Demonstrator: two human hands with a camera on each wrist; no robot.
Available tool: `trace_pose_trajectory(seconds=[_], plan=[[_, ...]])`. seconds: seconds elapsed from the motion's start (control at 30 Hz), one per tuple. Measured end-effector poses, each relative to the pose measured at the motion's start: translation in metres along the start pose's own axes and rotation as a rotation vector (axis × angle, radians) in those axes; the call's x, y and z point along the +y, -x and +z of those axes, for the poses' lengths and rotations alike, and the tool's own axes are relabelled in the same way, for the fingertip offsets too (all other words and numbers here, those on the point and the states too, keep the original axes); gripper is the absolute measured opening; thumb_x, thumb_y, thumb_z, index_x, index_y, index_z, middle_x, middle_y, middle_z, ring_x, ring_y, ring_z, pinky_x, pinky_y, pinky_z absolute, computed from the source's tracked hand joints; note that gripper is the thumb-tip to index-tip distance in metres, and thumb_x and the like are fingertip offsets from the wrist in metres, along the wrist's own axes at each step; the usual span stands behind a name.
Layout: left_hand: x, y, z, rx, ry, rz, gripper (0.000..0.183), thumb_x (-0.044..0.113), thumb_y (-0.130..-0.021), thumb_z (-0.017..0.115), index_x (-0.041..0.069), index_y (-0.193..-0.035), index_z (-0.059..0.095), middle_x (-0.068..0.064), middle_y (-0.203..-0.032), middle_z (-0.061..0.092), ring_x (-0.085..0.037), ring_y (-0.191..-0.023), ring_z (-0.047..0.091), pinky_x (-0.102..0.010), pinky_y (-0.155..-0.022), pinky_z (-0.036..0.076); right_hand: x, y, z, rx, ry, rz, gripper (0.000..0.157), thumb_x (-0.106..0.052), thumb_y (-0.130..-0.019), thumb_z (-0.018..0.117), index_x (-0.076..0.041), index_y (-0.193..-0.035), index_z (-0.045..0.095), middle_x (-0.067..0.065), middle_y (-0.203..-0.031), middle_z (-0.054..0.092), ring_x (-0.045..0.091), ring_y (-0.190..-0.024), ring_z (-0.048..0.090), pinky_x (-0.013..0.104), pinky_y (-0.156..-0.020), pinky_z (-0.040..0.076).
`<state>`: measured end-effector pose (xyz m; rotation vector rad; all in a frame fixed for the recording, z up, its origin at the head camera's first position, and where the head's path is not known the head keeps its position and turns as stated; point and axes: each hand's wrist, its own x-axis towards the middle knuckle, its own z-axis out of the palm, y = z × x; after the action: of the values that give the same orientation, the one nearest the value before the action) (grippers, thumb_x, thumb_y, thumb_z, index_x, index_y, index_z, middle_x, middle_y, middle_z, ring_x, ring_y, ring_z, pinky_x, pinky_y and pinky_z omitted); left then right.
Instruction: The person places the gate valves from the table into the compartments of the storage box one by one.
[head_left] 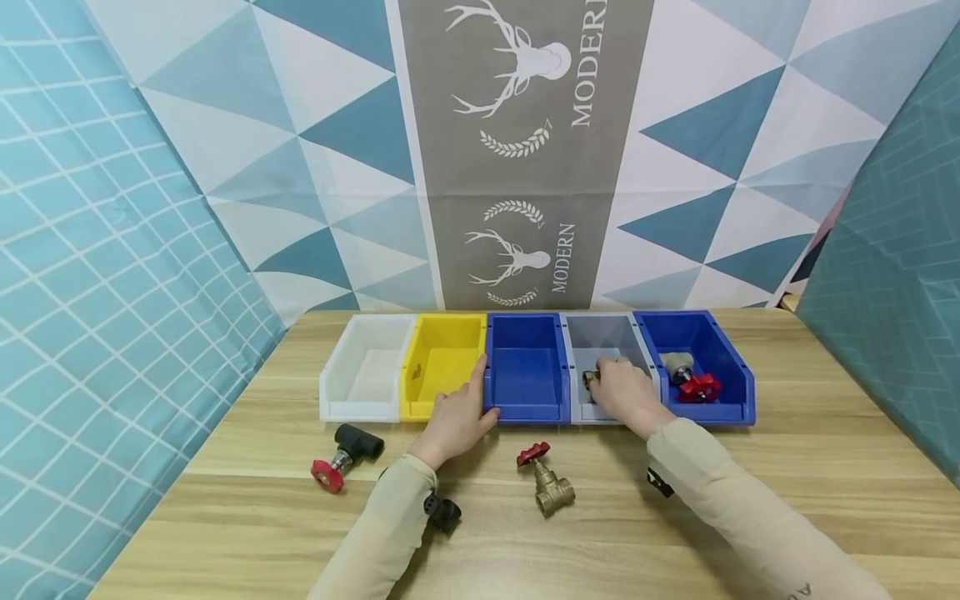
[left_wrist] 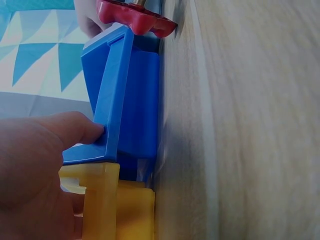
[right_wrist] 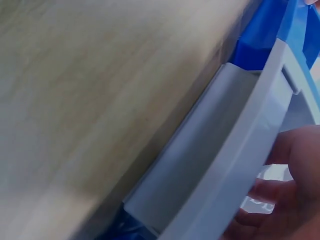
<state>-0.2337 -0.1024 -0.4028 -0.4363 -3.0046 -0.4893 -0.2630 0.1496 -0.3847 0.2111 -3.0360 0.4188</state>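
My left hand (head_left: 456, 419) rests on the row of bins where the yellow bin (head_left: 412, 407) meets the middle blue bin (head_left: 527, 411). Its index finger lies along the shared edge. In the left wrist view the thumb (left_wrist: 82, 127) presses the blue rim. My right hand (head_left: 628, 392) reaches down into the grey bin (head_left: 600, 329), fingers curled at a brass fitting (head_left: 589, 379) that is mostly hidden. The right wrist view shows the fingers (right_wrist: 267, 189) behind the grey bin's front wall; the fitting is out of sight there.
A brass valve with a red handwheel (head_left: 553, 493) lies before the bins. Left of it is a black valve with a red handwheel (head_left: 327, 476). The right blue bin (head_left: 720, 413) holds a valve with a red handwheel (head_left: 699, 387). A white bin (head_left: 360, 411) ends the row at left.
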Motion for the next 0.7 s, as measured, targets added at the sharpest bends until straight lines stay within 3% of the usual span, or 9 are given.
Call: trace_pose_trajectory(seconds=[0.2,0.3,0.5,0.6,0.7], plan=[[0.0,0.0,0.0,-0.002,0.0,-0.004,0.084,0.037,-0.088,0.056,0.011,-0.147,0.002,-0.017,-0.118,0.06,-0.029,-0.1,0.061,-0.05,-0.085,0.036,-0.003,0.009,-0.005,0.137,0.034,-0.059,0.024,-0.017,-0.085,0.053,0.002,-0.098,0.062,0.023,-0.09,0.058,0.035,-0.075,0.058,0.049,-0.062,0.048],[0.0,-0.001,0.001,0.0,-0.001,0.001,0.084,0.037,-0.088,0.056,0.011,-0.147,0.003,-0.016,-0.117,0.06,-0.028,-0.099,0.061,-0.05,-0.084,0.036,-0.004,0.013,-0.008,0.214,0.025,-0.084,0.025,-0.017,-0.085,0.054,0.001,-0.1,0.064,0.021,-0.093,0.06,0.035,-0.079,0.059,0.049,-0.059,0.048],[0.001,0.0,0.0,-0.002,0.0,-0.003,0.084,0.037,-0.088,0.056,0.011,-0.147,0.003,-0.015,-0.115,0.061,-0.027,-0.098,0.061,-0.049,-0.084,0.036,-0.01,0.029,-0.013,0.35,0.02,-0.216,0.016,-0.019,-0.085,0.056,-0.007,-0.088,0.066,0.011,-0.083,0.061,0.029,-0.071,0.059,0.042,-0.051,0.047],[0.001,0.002,-0.002,0.001,0.005,-0.001,0.083,0.036,-0.088,0.057,0.01,-0.147,0.004,-0.016,-0.114,0.061,-0.028,-0.097,0.061,-0.05,-0.084,0.036,-0.016,0.038,-0.016,0.319,0.005,-0.273,0.012,-0.019,-0.085,0.057,-0.011,-0.084,0.065,0.004,-0.079,0.059,0.021,-0.068,0.058,0.039,-0.053,0.047],[0.002,0.003,-0.003,0.003,0.009,0.002,0.084,0.036,-0.087,0.057,0.009,-0.147,0.004,-0.017,-0.113,0.061,-0.028,-0.097,0.061,-0.051,-0.084,0.036,-0.022,0.046,-0.018,0.233,-0.022,-0.313,0.009,-0.02,-0.084,0.058,-0.014,-0.084,0.065,0.0,-0.079,0.058,0.014,-0.068,0.056,0.033,-0.054,0.046]])
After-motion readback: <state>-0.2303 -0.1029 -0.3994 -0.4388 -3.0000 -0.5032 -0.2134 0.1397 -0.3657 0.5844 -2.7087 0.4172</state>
